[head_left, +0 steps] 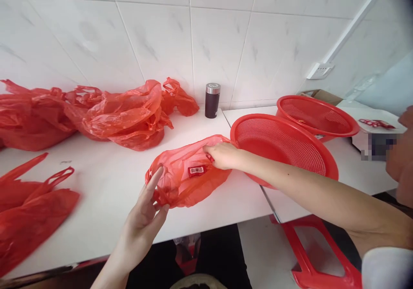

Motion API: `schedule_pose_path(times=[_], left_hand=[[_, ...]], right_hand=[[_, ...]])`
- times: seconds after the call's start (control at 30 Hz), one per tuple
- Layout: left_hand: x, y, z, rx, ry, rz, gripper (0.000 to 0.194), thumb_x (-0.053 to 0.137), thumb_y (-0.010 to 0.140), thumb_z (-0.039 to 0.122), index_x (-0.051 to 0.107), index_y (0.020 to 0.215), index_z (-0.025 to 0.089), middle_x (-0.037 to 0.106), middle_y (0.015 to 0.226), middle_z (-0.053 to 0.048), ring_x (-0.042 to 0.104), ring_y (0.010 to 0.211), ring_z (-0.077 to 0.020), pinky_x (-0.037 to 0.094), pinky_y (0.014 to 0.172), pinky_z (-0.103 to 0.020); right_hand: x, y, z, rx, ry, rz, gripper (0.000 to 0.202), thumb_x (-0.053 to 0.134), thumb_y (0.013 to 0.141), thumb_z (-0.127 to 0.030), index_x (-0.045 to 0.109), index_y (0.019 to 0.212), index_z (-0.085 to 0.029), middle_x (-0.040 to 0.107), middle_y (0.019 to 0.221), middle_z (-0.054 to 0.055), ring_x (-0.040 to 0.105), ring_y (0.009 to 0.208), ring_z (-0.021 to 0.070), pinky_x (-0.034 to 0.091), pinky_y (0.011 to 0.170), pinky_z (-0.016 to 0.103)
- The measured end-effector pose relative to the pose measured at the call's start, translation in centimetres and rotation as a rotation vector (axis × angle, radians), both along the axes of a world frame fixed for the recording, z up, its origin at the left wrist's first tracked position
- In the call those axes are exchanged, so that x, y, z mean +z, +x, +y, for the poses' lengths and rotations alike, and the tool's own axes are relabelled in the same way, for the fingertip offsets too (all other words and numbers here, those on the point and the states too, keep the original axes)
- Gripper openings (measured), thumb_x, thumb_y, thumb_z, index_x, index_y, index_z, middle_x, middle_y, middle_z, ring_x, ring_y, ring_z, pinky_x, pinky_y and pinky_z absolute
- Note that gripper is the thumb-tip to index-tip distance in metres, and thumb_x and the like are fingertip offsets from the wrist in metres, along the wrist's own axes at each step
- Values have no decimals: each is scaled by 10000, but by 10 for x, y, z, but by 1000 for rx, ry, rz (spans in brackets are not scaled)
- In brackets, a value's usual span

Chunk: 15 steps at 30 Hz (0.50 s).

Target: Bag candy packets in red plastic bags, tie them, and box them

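A thin red plastic bag [193, 194] lies spread open on the white table in front of me. My left hand [143, 215] is at its left end, thumb and index finger apart, with the bag's gathered edge caught at the fingers. Inside the bag mouth, my right hand [222, 154] reaches in from the right, fingers closed on a small red packet [209, 156] that shows only in part. Another small red packet with a white printed label [196, 171] rests in the bag, left of my right hand.
Several red plastic bags [129, 116] line the wall, and another filled bag [35, 215] sits front left. A dark tumbler [212, 101] stands behind. Two red mesh baskets [284, 127] are on the right, near another person's skin [400, 164]. A red stool [322, 254] stands below.
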<state>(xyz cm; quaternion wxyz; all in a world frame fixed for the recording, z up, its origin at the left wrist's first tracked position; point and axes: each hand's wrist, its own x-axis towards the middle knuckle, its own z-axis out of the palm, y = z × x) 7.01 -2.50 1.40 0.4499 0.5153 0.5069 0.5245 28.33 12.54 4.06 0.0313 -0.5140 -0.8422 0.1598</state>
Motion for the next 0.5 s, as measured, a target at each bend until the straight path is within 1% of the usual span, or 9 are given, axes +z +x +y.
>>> schedule_pose_path(times=[0.07, 0.1, 0.17, 0.2, 0.27, 0.33, 0.37, 0.43, 0.5], left_hand=[[-1, -7, -2, -31, -13, 43, 691, 613, 833, 292, 344, 1468, 333, 311, 1547, -71, 385, 1360, -290, 374, 1078, -434], [-2, -10, -2, -55, -16, 64, 698, 618, 832, 281, 338, 1468, 344, 297, 1554, -66, 382, 1361, -292, 386, 1070, -425], [-4, -14, -3, -100, -19, 100, 717, 630, 827, 256, 328, 1468, 364, 280, 1561, -57, 399, 1349, -291, 414, 1049, -399], [-4, -15, -3, -107, -18, 109, 718, 628, 830, 252, 323, 1469, 371, 276, 1563, -52, 406, 1344, -288, 424, 1041, -388], [-6, -16, -3, -94, -14, 106, 700, 611, 848, 265, 313, 1471, 375, 292, 1555, -47, 409, 1341, -277, 424, 1042, -377], [-7, -16, -4, -95, -30, 95, 686, 599, 860, 291, 306, 1476, 366, 326, 1536, -53, 426, 1326, -271, 422, 1046, -380], [-7, -16, -5, -90, -44, 86, 680, 600, 859, 307, 316, 1475, 354, 356, 1517, -64, 453, 1300, -273, 432, 1037, -386], [-4, -14, -7, -83, -85, 69, 669, 610, 850, 342, 350, 1465, 328, 436, 1459, -88, 531, 1213, -276, 464, 1005, -398], [0, -11, -9, -58, -111, 60, 644, 619, 840, 371, 399, 1442, 313, 492, 1411, -91, 573, 1154, -271, 476, 994, -395]], right_hand=[[3, 4, 5, -17, 10, -42, 327, 689, 699, -100, 644, 972, -275, 598, 625, -2, 661, 730, 259, 490, 612, 347], [6, 5, 5, -5, 0, -63, 387, 708, 716, -167, 639, 1074, -299, 619, 657, 3, 663, 749, 270, 496, 618, 360], [13, 7, 1, 42, -19, -115, 560, 729, 726, -260, 571, 1256, -346, 656, 736, 9, 663, 792, 284, 504, 631, 372], [18, 9, -3, 66, -18, -133, 620, 733, 722, -260, 541, 1302, -366, 672, 783, 12, 661, 818, 284, 507, 640, 370], [32, 17, -12, 109, -10, -97, 635, 716, 718, -206, 546, 1300, -396, 692, 898, 11, 656, 872, 269, 513, 660, 354], [47, 34, -20, 148, -54, 71, 529, 688, 740, -206, 603, 1227, -393, 691, 1000, -2, 657, 888, 227, 525, 685, 327], [53, 46, -22, 151, -91, 193, 444, 664, 773, -247, 622, 1197, -369, 689, 1026, -3, 661, 880, 204, 533, 695, 315], [58, 76, -21, 72, -117, 419, 334, 569, 858, -353, 616, 1185, -307, 687, 1032, 16, 665, 883, 178, 546, 721, 311], [50, 110, -14, -116, -39, 437, 378, 519, 883, -408, 564, 1237, -281, 679, 1040, 44, 658, 939, 188, 546, 748, 329]])
